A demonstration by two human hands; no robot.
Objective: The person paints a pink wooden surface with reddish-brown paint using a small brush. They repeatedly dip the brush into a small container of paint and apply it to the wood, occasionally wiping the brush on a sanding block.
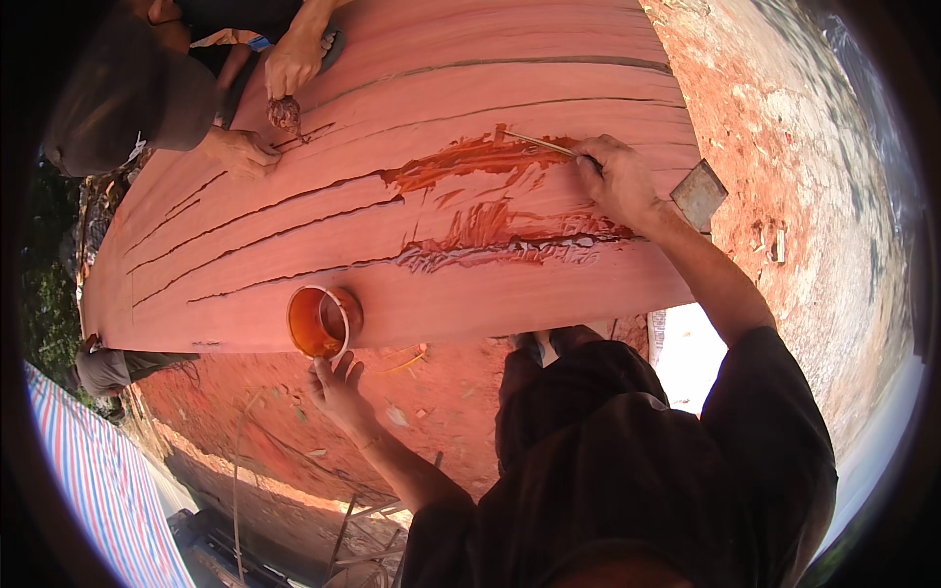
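Observation:
My right hand (pixel 619 181) is closed on a thin pale stick (pixel 539 142), whose far tip touches wet red-orange paint on a long pinkish-red wooden surface (pixel 510 304). The paint (pixel 480 162) lies in thick streaks around dark cracks in the wood. At the near edge, my left hand (pixel 340 389) has its fingers at the lower rim of a small round cup (pixel 351 316) and grips it there. The cup is tilted with its mouth toward the left, and orange-red liquid coats its inside. Whether the wood also supports it, I cannot tell.
Across the surface at upper left, another person's hand (pixel 294 67) holds a dark red clump (pixel 284 115); their other hand (pixel 245 153) rests on the wood. A square flat plate (pixel 699 196) lies by my right wrist. Reddish soil (pixel 431 421) and a striped sheet (pixel 93 480) lie below.

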